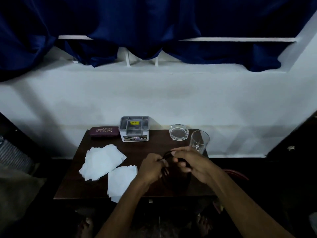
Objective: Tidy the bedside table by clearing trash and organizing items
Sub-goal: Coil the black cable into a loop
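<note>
A thin black cable [167, 154] is looped between both hands above the dark wooden bedside table [72, 182]. My left hand [151, 168] pinches one part of the cable and my right hand [188, 161] holds the loop from the other side; more dark loops hang below the hands. Several white tissue sheets [103, 161] lie spread on the table's left half, and another sheet [120, 181] reaches its front edge. At the back stand a maroon glasses case [104, 132] and a grey compartment box [134, 128].
A glass ashtray [178, 132] and a clear drinking glass [199, 141] stand at the back right, close to my right hand. A white wall and blue curtains [154, 23] rise behind the table. Dark furniture flanks both sides.
</note>
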{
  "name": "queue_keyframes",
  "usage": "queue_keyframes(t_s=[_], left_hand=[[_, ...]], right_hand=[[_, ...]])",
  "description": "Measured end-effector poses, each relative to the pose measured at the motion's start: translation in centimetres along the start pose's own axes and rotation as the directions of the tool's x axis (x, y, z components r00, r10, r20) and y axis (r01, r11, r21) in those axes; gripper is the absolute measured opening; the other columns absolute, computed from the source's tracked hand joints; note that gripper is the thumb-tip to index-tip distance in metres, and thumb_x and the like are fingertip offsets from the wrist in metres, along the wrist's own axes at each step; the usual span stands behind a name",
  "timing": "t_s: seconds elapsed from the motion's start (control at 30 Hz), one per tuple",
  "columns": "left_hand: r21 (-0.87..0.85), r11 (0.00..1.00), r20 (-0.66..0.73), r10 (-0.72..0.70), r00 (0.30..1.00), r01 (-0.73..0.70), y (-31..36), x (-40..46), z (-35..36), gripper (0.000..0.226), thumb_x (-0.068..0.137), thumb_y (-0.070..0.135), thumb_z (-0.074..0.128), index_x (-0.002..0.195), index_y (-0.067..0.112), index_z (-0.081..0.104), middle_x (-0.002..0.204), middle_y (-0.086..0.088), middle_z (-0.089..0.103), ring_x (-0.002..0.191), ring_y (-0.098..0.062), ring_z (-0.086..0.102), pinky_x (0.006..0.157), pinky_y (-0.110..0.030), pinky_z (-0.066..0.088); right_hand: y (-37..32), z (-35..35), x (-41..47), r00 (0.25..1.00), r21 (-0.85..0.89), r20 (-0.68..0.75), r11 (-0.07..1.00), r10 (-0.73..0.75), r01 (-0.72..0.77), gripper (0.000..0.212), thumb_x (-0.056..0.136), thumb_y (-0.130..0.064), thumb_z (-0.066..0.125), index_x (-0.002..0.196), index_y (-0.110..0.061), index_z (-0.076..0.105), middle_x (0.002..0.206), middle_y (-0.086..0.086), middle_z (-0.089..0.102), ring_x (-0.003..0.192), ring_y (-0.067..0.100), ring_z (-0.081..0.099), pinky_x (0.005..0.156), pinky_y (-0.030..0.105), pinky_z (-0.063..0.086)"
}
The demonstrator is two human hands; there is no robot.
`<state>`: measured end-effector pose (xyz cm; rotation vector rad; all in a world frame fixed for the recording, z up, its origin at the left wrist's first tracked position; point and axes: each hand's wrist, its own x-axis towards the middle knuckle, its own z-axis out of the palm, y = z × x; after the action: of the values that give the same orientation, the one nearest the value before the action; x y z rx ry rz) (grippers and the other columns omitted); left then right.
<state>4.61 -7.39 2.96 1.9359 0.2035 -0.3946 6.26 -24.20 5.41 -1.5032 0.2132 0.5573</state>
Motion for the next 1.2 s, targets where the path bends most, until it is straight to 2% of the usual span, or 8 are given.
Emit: queue_keyframes(t_s=[0.13, 0.3, 0.4, 0.5, 0.6, 0.73, 1.07, 1.2], left_hand=[[0.073, 0.997, -0.206, -0.024, 0.978, 0.040, -0.9, 4.6, -0.6, 0.024, 0.096, 0.013, 0.059, 0.078, 0.005, 0.074, 0.064, -0.005, 0.076, 0.056, -0.017, 0.063, 0.058, -0.028, 0.049], [0.191, 0.982, -0.334, 0.064, 0.940, 0.001, 0.6, 10.3, -1.5, 0.028, 0.095, 0.009, 0.062, 0.072, 0.001, 0.074, 0.076, -0.012, 0.078, 0.083, -0.029, 0.075, 0.073, -0.032, 0.052], [0.207, 0.978, -0.392, 0.049, 0.919, 0.037, 0.6, 12.2, -0.9, 0.026, 0.098, 0.023, 0.068, 0.082, 0.003, 0.071, 0.091, -0.019, 0.075, 0.098, -0.038, 0.072, 0.072, -0.031, 0.042], [0.146, 0.985, -0.425, -0.019, 0.905, 0.090, -0.5, 12.8, 0.1, 0.032, 0.097, 0.035, 0.069, 0.101, 0.003, 0.069, 0.108, -0.021, 0.072, 0.110, -0.042, 0.066, 0.082, -0.038, 0.045], [0.057, 0.994, -0.444, -0.057, 0.894, 0.092, -2.0, 13.9, 1.1, 0.036, 0.091, 0.042, 0.063, 0.086, 0.006, 0.067, 0.089, -0.017, 0.074, 0.093, -0.039, 0.073, 0.083, -0.041, 0.057], [-0.009, 0.996, -0.498, -0.083, 0.863, 0.090, -1.8, 14.4, 1.4, 0.022, 0.093, 0.020, 0.065, 0.091, -0.001, 0.068, 0.096, -0.023, 0.073, 0.100, -0.041, 0.067, 0.083, -0.042, 0.048], [-0.074, 0.995, -0.541, -0.091, 0.836, 0.060, -1.9, 13.7, 3.3, 0.013, 0.096, -0.001, 0.051, 0.099, -0.007, 0.063, 0.106, -0.027, 0.067, 0.106, -0.043, 0.063, 0.075, -0.035, 0.035], [-0.026, 0.996, -0.541, -0.084, 0.837, 0.084, -1.6, 13.3, 3.6, 0.027, 0.099, 0.003, 0.051, 0.121, -0.008, 0.059, 0.123, -0.027, 0.064, 0.120, -0.044, 0.059, 0.093, -0.046, 0.042]], right_hand=[[1.0, 0.3, 3.6, 0.992, -0.234, -0.098, 0.971, -0.079, 0.054, 0.016, 0.104, 0.001, 0.048, 0.113, -0.002, 0.062, 0.085, 0.006, 0.063, 0.067, 0.011, 0.053, 0.054, 0.022, 0.048], [0.8, 1.2, 9.4, 0.924, -0.611, -0.265, 0.789, -0.276, 0.061, 0.016, 0.098, -0.008, 0.050, 0.106, -0.002, 0.063, 0.100, 0.017, 0.069, 0.085, 0.033, 0.071, 0.080, 0.052, 0.061], [-0.5, 1.7, 12.9, 0.870, -0.737, -0.315, 0.676, -0.379, 0.028, 0.016, 0.097, -0.006, 0.053, 0.105, 0.003, 0.064, 0.105, 0.020, 0.069, 0.101, 0.037, 0.068, 0.077, 0.037, 0.049], [-1.6, 2.0, 15.4, 0.854, -0.732, -0.349, 0.681, -0.385, 0.008, 0.016, 0.093, 0.002, 0.054, 0.107, 0.007, 0.061, 0.108, 0.022, 0.070, 0.104, 0.038, 0.067, 0.074, 0.034, 0.044], [-1.1, 2.3, 17.7, 0.855, -0.750, -0.341, 0.661, -0.391, 0.003, 0.021, 0.088, 0.005, 0.057, 0.109, 0.008, 0.059, 0.112, 0.026, 0.067, 0.106, 0.040, 0.063, 0.076, 0.035, 0.042], [-0.3, 2.9, 19.6, 0.854, -0.783, -0.324, 0.623, -0.408, 0.000, 0.029, 0.086, 0.006, 0.058, 0.115, 0.008, 0.055, 0.113, 0.027, 0.069, 0.108, 0.043, 0.065, 0.082, 0.042, 0.048], [-1.2, 3.8, 19.7, 0.881, -0.979, -0.127, 0.199, -0.456, -0.038, 0.046, 0.096, -0.009, 0.063, 0.134, 0.004, 0.040, 0.128, 0.024, 0.057, 0.115, 0.044, 0.063, 0.084, 0.046, 0.051], [-1.6, 3.6, 19.4, 0.917, -0.998, -0.055, 0.017, -0.394, -0.053, 0.079, 0.085, -0.014, 0.079, 0.144, 0.011, 0.032, 0.134, 0.026, 0.054, 0.118, 0.042, 0.064, 0.090, 0.045, 0.054]])
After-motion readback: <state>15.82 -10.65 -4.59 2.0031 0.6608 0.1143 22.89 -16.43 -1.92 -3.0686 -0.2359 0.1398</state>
